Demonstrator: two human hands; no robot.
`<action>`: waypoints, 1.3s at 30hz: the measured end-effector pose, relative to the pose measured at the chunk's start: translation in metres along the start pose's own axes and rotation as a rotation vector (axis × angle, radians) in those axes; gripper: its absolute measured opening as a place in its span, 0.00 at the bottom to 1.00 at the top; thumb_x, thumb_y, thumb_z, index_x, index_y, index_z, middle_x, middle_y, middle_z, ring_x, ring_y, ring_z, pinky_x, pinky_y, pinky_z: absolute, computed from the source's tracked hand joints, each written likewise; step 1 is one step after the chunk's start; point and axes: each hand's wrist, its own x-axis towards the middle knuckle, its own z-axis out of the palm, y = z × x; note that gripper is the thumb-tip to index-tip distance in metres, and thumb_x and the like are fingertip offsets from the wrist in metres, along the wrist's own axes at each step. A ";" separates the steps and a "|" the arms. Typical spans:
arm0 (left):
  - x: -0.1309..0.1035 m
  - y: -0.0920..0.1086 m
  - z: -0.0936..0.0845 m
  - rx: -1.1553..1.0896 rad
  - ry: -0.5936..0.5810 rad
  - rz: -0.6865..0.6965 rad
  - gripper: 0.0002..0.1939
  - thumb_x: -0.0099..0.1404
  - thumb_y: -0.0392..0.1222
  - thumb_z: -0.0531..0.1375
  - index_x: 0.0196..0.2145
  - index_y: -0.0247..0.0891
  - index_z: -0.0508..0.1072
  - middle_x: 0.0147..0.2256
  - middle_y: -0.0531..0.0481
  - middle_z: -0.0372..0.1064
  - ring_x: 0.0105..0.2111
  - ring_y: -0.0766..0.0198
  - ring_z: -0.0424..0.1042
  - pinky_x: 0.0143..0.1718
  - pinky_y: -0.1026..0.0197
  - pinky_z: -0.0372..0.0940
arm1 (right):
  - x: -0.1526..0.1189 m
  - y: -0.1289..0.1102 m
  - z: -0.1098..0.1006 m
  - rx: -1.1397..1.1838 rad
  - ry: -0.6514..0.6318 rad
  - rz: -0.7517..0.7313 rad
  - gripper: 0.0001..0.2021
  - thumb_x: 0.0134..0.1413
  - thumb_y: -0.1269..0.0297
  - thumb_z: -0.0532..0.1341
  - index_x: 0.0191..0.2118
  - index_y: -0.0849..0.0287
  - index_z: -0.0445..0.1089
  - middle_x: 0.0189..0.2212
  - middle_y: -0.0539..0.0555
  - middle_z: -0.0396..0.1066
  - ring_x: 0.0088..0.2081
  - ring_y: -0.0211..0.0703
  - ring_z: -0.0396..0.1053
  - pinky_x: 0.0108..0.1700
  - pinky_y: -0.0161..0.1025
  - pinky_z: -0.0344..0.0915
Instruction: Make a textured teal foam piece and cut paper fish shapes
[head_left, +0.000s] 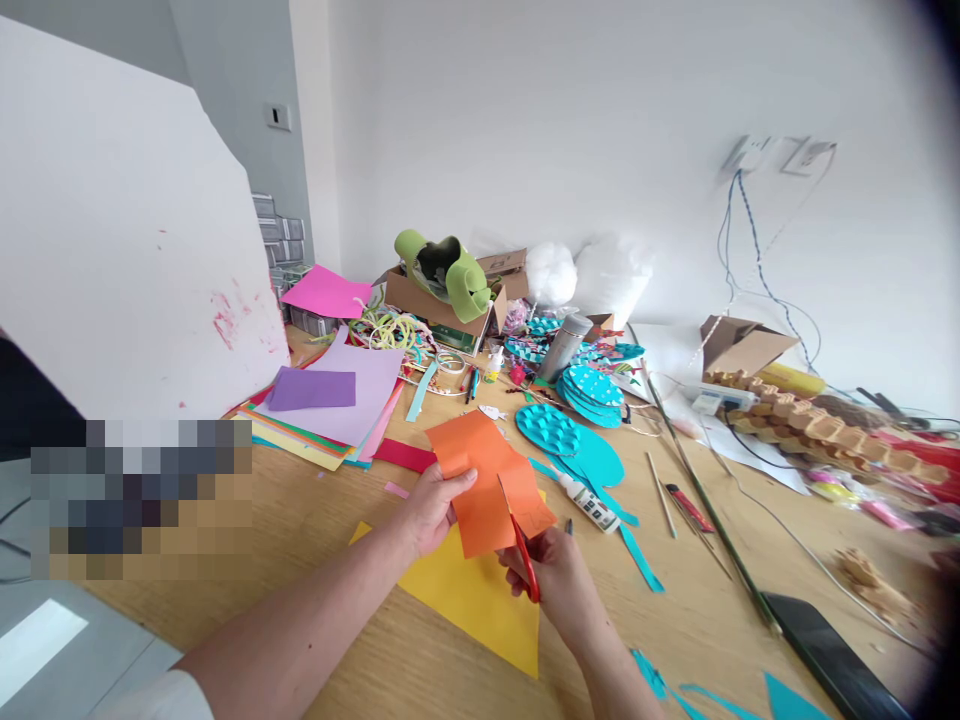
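My left hand (437, 508) pinches the left side of an orange sheet of paper (480, 455), thumb on top. Red-handled scissors (529, 570) are in my right hand (553, 575), fingers wrapped round the handles. Their blades reach into a slit in the orange sheet, near its right part, where faint drawn lines show. A dark pen tip sticks out beside my right hand. Under both hands lies a yellow sheet (480, 605) on the wooden table. Just right of the orange sheet is a white glue bottle (589, 503), lying on its side over turquoise strips.
Stacked coloured sheets (367, 400) lie at left beside a large white board (135, 220). Turquoise ovals (592, 395), a grey spray can (564, 345) and a box (427, 300) stand further back. A long green stick (705, 500), a red cutter (690, 508) and a black phone (825, 650) are at right.
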 end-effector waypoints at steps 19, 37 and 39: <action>0.000 -0.001 0.000 0.044 -0.015 -0.015 0.23 0.44 0.45 0.74 0.37 0.35 0.76 0.37 0.44 0.77 0.41 0.51 0.75 0.39 0.57 0.67 | -0.002 -0.004 0.001 0.014 0.010 -0.039 0.10 0.36 0.64 0.66 0.24 0.60 0.65 0.15 0.46 0.64 0.16 0.34 0.62 0.19 0.32 0.60; 0.008 0.009 -0.007 -0.126 -0.069 0.003 0.21 0.60 0.50 0.65 0.48 0.38 0.72 0.48 0.42 0.73 0.46 0.55 0.73 0.41 0.58 0.68 | 0.003 0.000 -0.008 0.003 0.012 -0.058 0.07 0.35 0.64 0.61 0.24 0.60 0.64 0.14 0.46 0.63 0.16 0.34 0.62 0.18 0.32 0.60; 0.011 0.013 -0.010 -0.163 -0.050 0.004 0.19 0.62 0.50 0.62 0.48 0.36 0.72 0.48 0.42 0.73 0.44 0.57 0.74 0.40 0.60 0.69 | 0.002 -0.001 -0.008 -0.016 0.002 -0.057 0.07 0.36 0.65 0.61 0.24 0.59 0.64 0.13 0.46 0.63 0.16 0.34 0.61 0.18 0.32 0.59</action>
